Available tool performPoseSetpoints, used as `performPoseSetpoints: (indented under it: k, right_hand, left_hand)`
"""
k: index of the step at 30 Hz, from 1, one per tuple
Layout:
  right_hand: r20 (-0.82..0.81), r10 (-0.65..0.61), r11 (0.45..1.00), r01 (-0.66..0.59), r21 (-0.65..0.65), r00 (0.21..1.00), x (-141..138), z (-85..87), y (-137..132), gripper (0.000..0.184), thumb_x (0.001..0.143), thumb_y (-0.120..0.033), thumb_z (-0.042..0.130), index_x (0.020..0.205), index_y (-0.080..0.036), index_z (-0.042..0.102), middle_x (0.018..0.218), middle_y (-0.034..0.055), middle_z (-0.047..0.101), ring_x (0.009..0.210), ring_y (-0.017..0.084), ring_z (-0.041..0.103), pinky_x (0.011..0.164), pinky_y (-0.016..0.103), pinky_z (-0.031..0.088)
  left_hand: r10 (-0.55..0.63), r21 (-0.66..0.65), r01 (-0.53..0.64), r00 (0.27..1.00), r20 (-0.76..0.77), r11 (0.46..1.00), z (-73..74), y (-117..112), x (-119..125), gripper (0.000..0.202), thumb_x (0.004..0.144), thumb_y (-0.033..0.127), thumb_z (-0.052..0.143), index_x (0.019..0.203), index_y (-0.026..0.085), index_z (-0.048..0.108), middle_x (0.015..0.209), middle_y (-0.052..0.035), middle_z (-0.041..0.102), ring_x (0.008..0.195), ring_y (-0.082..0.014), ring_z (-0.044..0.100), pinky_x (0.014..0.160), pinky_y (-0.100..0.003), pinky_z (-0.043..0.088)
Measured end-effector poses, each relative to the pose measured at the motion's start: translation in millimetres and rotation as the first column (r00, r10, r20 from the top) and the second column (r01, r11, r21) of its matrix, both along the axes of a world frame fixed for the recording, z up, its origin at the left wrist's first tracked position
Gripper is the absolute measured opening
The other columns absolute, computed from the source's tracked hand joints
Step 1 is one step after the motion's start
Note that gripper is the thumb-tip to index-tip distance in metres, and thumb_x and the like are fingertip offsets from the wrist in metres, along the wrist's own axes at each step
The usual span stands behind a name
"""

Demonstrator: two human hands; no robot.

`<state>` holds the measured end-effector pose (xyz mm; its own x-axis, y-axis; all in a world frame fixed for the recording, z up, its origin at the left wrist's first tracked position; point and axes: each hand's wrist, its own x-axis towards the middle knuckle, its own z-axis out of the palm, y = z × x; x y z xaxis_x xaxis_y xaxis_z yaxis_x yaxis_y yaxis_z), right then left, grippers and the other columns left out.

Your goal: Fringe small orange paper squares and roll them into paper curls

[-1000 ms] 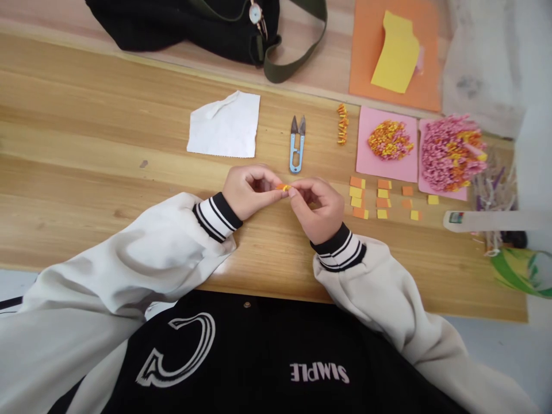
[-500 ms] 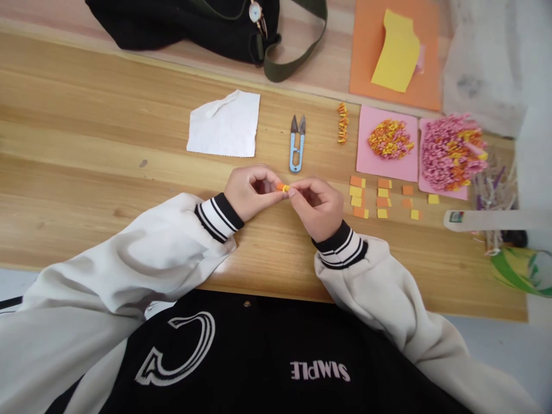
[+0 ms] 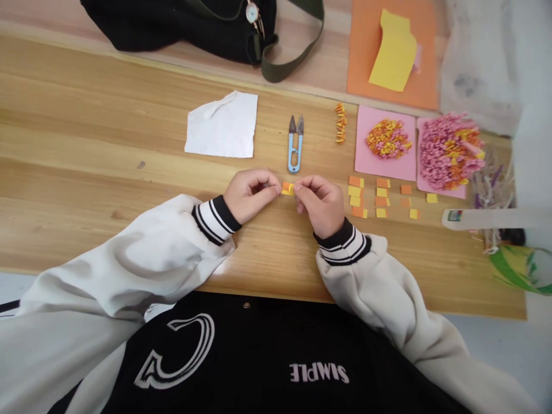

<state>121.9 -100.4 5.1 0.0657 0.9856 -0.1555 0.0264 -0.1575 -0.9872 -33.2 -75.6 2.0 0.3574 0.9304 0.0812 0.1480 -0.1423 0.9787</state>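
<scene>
On the near middle of the wooden tabletop (image 3: 86, 132), seen from the head camera, the left hand (image 3: 249, 196) and the right hand (image 3: 322, 204) are meeting fingertip to fingertip. Both are closed in a pinch on a small orange and yellow paper piece (image 3: 287, 188), which is sitting between them just above the wood. Both wrists are resting near the front edge, and bare wood is lying open to the left of the left sleeve. Just beyond the hands, blue thread snips (image 3: 294, 146) are lying with blades pointing away, and a white paper scrap (image 3: 222, 126) is lying further left. To the right, small cut squares (image 3: 379, 197) are sitting in loose rows close to the right hand, crowding that side. Beyond them a pink sheet (image 3: 388, 169) is carrying rolled bits. A black bag (image 3: 172, 26) is lying along the far edge, well apart.
</scene>
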Motion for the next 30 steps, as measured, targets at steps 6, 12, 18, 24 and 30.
performPoseSetpoints:
  k: [6, 12, 18, 24, 30]
  right_hand:
    - [-0.021, 0.016, 1.000, -0.016, -0.002, 1.000, 0.7, 0.1, 0.1, 0.020, 0.070, -0.032, 0.066, 0.060, -0.018, 0.055, 0.044, -0.0073, 0.048, 0.037, 0.004, 0.040, 0.037, 0.019, 0.033]
    - [-0.003, 0.061, 0.998, -0.061, 0.007, 0.998, 1.1, 1.1, -0.2, 0.022, 0.069, -0.034, 0.066, 0.061, -0.018, 0.055, 0.044, -0.0074, 0.047, 0.038, 0.004, 0.040, 0.038, 0.019, 0.033]
    - [0.004, 0.062, 0.998, -0.062, 0.017, 0.998, 1.6, 1.5, -0.5, 0.023, 0.069, -0.035, 0.066, 0.060, -0.018, 0.054, 0.043, -0.0073, 0.047, 0.038, 0.005, 0.040, 0.038, 0.020, 0.033]
    - [0.021, 0.079, 0.996, -0.080, 0.034, 0.997, 1.9, 0.5, -0.4, 0.025, 0.070, -0.038, 0.065, 0.061, -0.018, 0.053, 0.045, -0.0072, 0.046, 0.039, 0.005, 0.039, 0.039, 0.021, 0.032]
    - [0.032, 0.090, 0.994, -0.092, 0.062, 0.995, 1.9, -0.6, 0.4, 0.025, 0.071, -0.038, 0.065, 0.062, -0.018, 0.053, 0.047, -0.0071, 0.046, 0.043, 0.005, 0.040, 0.043, 0.021, 0.034]
  left_hand:
    - [0.018, -0.005, -0.018, 1.000, 0.013, 1.000, -0.8, 0.3, 0.5, 0.018, 0.071, 0.028, 0.062, 0.059, 0.015, 0.058, 0.058, -0.0011, 0.056, 0.054, -0.0099, 0.046, 0.052, -0.023, 0.037]
    - [0.032, 0.020, -0.032, 0.999, 0.037, 0.999, -1.8, 1.0, 0.4, 0.019, 0.071, 0.029, 0.063, 0.059, 0.015, 0.058, 0.058, -0.0006, 0.057, 0.055, -0.0094, 0.047, 0.053, -0.023, 0.039]
    - [0.021, -0.015, -0.020, 0.997, 0.077, 1.000, 3.0, 1.6, -0.3, 0.022, 0.074, 0.031, 0.063, 0.058, 0.015, 0.061, 0.059, -0.0017, 0.061, 0.057, -0.0107, 0.052, 0.059, -0.025, 0.044]
    - [0.017, -0.034, -0.014, 0.996, 0.084, 0.999, 1.0, 1.9, -1.0, 0.023, 0.071, 0.033, 0.068, 0.060, 0.014, 0.064, 0.063, -0.0026, 0.063, 0.059, -0.0108, 0.053, 0.058, -0.025, 0.043]
    - [0.030, -0.021, -0.028, 0.996, 0.089, 0.999, -1.4, 1.2, -0.5, 0.020, 0.071, 0.031, 0.069, 0.061, 0.014, 0.066, 0.064, -0.0026, 0.063, 0.058, -0.0101, 0.053, 0.055, -0.024, 0.040]
